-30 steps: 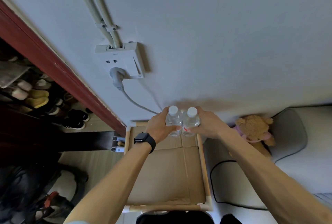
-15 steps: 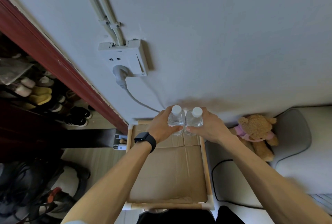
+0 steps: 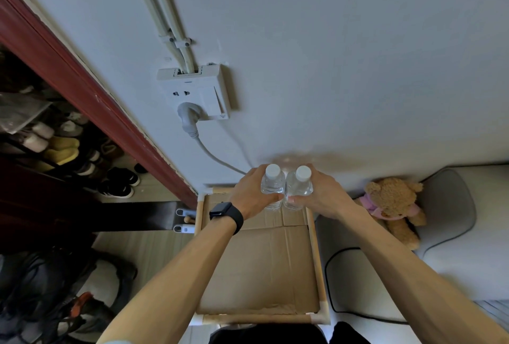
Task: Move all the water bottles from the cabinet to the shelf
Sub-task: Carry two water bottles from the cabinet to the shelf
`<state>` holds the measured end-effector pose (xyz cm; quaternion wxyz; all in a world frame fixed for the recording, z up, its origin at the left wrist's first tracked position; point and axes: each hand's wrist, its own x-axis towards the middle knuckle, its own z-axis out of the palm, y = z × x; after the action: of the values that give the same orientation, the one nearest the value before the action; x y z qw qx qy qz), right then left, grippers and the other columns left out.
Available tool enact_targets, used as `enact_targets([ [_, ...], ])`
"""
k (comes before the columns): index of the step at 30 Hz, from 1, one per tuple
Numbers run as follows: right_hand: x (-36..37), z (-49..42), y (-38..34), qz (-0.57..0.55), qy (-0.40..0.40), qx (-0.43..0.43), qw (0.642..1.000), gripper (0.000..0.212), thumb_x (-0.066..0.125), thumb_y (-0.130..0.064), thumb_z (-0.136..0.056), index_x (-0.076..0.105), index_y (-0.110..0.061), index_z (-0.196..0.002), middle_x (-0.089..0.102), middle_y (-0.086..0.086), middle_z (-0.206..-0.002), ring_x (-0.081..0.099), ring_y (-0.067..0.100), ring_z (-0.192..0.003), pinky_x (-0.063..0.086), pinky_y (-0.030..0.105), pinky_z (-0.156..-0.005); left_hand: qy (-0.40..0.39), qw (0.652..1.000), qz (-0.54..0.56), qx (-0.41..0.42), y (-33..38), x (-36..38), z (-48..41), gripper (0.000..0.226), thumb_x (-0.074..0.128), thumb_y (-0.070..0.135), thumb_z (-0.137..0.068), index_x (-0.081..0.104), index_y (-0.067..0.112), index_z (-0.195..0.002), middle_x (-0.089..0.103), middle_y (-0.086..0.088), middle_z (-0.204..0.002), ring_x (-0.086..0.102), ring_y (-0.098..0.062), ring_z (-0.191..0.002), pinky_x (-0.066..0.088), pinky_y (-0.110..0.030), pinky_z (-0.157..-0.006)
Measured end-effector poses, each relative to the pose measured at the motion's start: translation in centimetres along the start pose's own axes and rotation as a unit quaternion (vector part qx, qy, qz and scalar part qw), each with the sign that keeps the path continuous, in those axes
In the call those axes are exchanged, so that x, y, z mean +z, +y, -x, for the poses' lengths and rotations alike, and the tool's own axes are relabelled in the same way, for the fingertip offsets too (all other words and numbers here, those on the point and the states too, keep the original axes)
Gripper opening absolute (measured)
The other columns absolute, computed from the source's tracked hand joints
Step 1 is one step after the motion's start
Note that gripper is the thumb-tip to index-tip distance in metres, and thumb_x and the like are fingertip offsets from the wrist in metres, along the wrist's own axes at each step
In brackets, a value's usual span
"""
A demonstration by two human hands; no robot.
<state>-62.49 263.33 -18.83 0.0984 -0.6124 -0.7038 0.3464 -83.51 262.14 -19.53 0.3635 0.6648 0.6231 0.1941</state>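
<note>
Where cardboard (image 3: 259, 269) lay flat on the shelf (image 3: 259, 318), both forearms stretched across it, the left one wearing a black watch (image 3: 226, 212). At the far end the left hand (image 3: 252, 195) had its fingers curled round the left bottle (image 3: 272, 185), and the right hand (image 3: 319, 195) was wrapped round the right bottle (image 3: 298, 185). Both bottles stood upright, sides touching; whether their bases met the cardboard could not be told. Right of them sat a bear (image 3: 391, 206); farther left, a socket (image 3: 198, 93).

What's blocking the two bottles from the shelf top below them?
Nothing visible. The left hand grips the left bottle, the right hand the right bottle, over the shelf top; the cardboard beneath shows nothing else.
</note>
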Motion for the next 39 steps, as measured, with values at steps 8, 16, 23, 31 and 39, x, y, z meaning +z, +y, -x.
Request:
enact_targets([
  [8,-0.1,0.4,0.1,-0.028,0.001,0.010,1.000,0.084,0.077,-0.055,-0.061,0.031,-0.038,-0.129,0.057,-0.010,-0.111,0.058,0.017,-0.098,0.053,0.039,-0.082,0.008,1.000,0.028,-0.004,0.3,0.2,0.7,0.081,0.078,0.043,-0.073,0.035,0.037,-0.141,0.047,0.008,-0.139,0.045,-0.012,-0.126,0.037,-0.027,-0.096],
  [16,-0.5,1.0,0.8,-0.038,0.016,0.025,0.999,0.077,0.075,-0.058,-0.063,0.047,-0.028,-0.128,0.057,-0.009,-0.115,0.059,0.016,-0.100,0.052,0.034,-0.082,0.013,1.000,0.003,0.001,0.2,0.0,0.9,0.079,0.078,0.040,-0.076,0.035,0.036,-0.143,0.048,0.007,-0.139,0.044,-0.013,-0.127,0.035,-0.025,-0.094],
  [23,-0.5,1.1,1.1,-0.020,0.038,0.017,0.999,0.071,0.077,-0.053,-0.071,0.046,-0.024,-0.128,0.063,-0.003,-0.117,0.059,0.020,-0.100,0.049,0.034,-0.081,0.013,1.000,-0.018,-0.005,-0.1,0.0,0.6,0.070,0.077,0.041,-0.078,0.043,0.030,-0.138,0.056,0.000,-0.129,0.053,-0.020,-0.116,0.041,-0.030,-0.092],
  [31,0.6,0.4,-0.2,-0.012,0.038,-0.004,0.999,0.071,0.073,-0.060,-0.068,0.044,-0.030,-0.126,0.063,-0.007,-0.115,0.054,0.015,-0.091,0.043,0.032,-0.073,0.002,0.999,-0.031,-0.010,-0.8,-1.3,0.4,0.068,0.077,0.038,-0.078,0.044,0.029,-0.137,0.058,-0.001,-0.126,0.054,-0.020,-0.111,0.039,-0.028,-0.086],
  [39,1.8,-0.3,-1.7,0.007,0.031,-0.012,0.999,0.075,0.073,-0.059,-0.069,0.042,-0.030,-0.131,0.061,-0.005,-0.124,0.057,0.017,-0.098,0.043,0.031,-0.075,0.012,1.000,-0.022,-0.009,-2.1,-1.9,0.9,0.069,0.078,0.042,-0.076,0.044,0.033,-0.136,0.058,0.004,-0.127,0.053,-0.015,-0.111,0.039,-0.027,-0.086],
])
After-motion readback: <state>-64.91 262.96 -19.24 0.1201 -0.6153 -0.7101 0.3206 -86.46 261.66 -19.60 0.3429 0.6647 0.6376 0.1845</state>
